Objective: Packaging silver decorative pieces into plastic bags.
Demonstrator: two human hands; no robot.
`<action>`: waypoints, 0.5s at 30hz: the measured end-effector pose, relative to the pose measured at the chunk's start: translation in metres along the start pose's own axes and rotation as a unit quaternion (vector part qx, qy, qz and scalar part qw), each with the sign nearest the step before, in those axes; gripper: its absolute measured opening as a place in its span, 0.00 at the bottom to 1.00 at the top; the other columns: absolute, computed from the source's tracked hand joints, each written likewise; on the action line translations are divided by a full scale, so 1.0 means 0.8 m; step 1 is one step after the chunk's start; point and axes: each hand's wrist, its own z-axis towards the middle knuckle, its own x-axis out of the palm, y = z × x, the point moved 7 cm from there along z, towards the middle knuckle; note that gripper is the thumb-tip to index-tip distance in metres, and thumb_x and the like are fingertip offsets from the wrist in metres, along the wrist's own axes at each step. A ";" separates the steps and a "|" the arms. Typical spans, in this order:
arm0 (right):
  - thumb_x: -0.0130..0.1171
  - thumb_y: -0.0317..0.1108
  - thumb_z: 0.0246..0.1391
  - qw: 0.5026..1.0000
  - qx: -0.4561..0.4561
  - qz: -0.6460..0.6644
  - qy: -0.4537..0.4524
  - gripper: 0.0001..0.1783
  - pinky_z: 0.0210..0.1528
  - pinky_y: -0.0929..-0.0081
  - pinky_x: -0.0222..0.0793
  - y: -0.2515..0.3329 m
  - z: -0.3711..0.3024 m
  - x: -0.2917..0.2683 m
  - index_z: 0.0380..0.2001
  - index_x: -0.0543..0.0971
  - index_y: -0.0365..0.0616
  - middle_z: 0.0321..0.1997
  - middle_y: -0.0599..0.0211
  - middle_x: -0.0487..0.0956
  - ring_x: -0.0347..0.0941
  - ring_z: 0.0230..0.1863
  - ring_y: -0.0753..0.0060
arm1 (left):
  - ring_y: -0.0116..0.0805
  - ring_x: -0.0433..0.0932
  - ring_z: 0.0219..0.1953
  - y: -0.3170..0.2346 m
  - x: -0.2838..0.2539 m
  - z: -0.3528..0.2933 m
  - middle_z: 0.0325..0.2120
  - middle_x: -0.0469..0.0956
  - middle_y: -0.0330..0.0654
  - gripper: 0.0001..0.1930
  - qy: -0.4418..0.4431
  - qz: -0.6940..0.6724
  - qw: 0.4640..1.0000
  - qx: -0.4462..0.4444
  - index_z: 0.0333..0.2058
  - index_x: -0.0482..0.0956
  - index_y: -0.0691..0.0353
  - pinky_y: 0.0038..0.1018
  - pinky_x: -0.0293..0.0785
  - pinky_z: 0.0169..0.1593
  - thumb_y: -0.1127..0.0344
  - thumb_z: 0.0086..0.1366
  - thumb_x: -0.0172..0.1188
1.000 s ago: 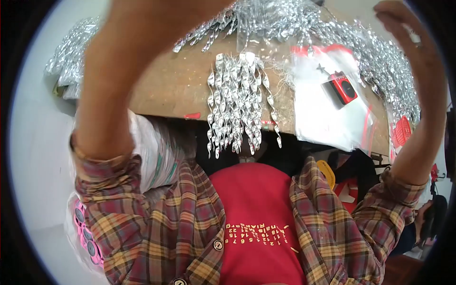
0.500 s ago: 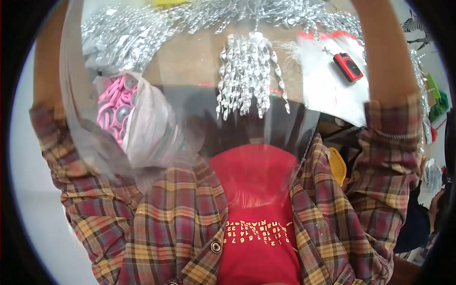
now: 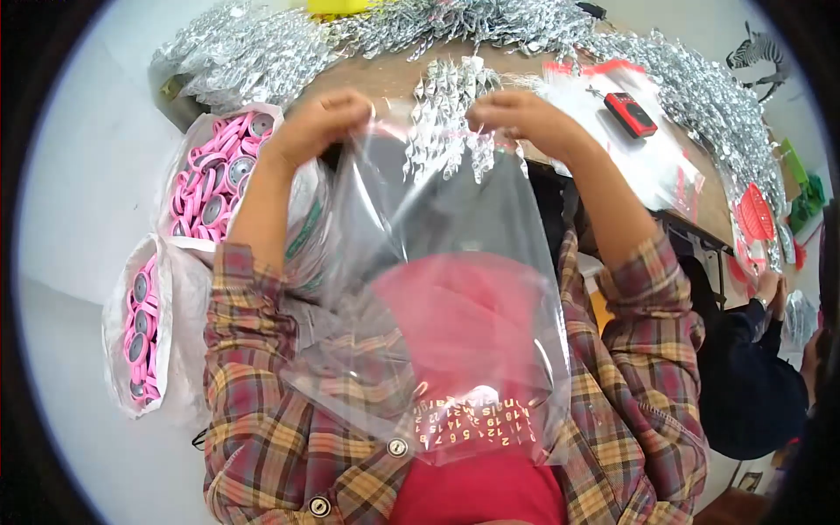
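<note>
A large clear plastic bag (image 3: 455, 324) hangs in front of my chest, its top edge near the table's front. My left hand (image 3: 331, 121) is closed in a pinch on the bag's upper left corner. Across from it, my right hand (image 3: 516, 121) pinches the upper right part of the same edge. Just beyond the bag's top, a bunch of twisted silver foil strips (image 3: 451, 105) hangs over the table edge, partly seen through the plastic. A red-and-black radio-like device (image 3: 630, 115) rests on a stack of clear bags (image 3: 604, 131) right of my right hand.
Silver tinsel (image 3: 490, 24) is heaped along the back and right of the table (image 3: 376, 77). Two white sacks on the left hold pink ring-shaped pieces with grey discs (image 3: 214, 175). At right, another person in dark clothing (image 3: 748, 385) sits near a red basket-like piece (image 3: 756, 213).
Both my hands, out of view at the top before, have come down and closer together. The clear bag has dropped with them and now hangs spread before my chest.
</note>
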 end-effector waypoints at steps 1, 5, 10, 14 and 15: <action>0.55 0.43 0.58 0.994 -0.099 -0.034 -0.027 0.17 0.46 0.77 0.65 -0.015 -0.011 -0.009 0.40 0.79 0.39 0.39 0.68 0.79 0.72 0.42 0.75 | 0.16 0.67 0.26 0.016 0.017 -0.004 0.27 0.73 0.28 0.09 0.030 0.004 1.000 0.001 0.36 0.78 0.59 0.15 0.63 0.31 0.60 0.63 0.59; 0.55 0.39 0.57 0.951 -0.005 -0.258 -0.170 0.15 0.44 0.72 0.69 -0.106 -0.048 -0.047 0.39 0.77 0.37 0.35 0.62 0.80 0.75 0.39 0.70 | 0.17 0.68 0.29 0.052 0.070 -0.016 0.27 0.75 0.30 0.08 0.108 -0.017 0.994 -0.013 0.35 0.80 0.61 0.16 0.64 0.35 0.63 0.63 0.58; 0.54 0.39 0.56 0.955 -0.017 -0.205 -0.215 0.12 0.39 0.68 0.71 -0.171 -0.025 -0.034 0.36 0.76 0.41 0.30 0.58 0.80 0.78 0.33 0.61 | 0.27 0.73 0.46 0.025 0.113 -0.015 0.33 0.80 0.37 0.08 0.124 0.024 0.992 0.024 0.33 0.82 0.63 0.25 0.65 0.51 0.65 0.62 0.59; 0.52 0.42 0.57 0.884 0.014 -0.386 -0.262 0.15 0.34 0.67 0.70 -0.092 -0.044 -0.039 0.38 0.77 0.43 0.34 0.56 0.81 0.77 0.30 0.59 | 0.23 0.74 0.39 -0.004 0.109 -0.017 0.33 0.79 0.37 0.10 0.136 0.122 0.975 0.126 0.36 0.82 0.64 0.22 0.68 0.47 0.63 0.63 0.59; 0.51 0.43 0.58 0.925 -0.035 -0.277 -0.257 0.16 0.32 0.73 0.69 -0.071 -0.048 -0.035 0.39 0.77 0.42 0.33 0.60 0.81 0.74 0.27 0.67 | 0.32 0.72 0.50 -0.011 0.114 -0.017 0.36 0.81 0.41 0.10 0.150 0.070 0.984 0.072 0.38 0.82 0.66 0.30 0.65 0.53 0.66 0.64 0.57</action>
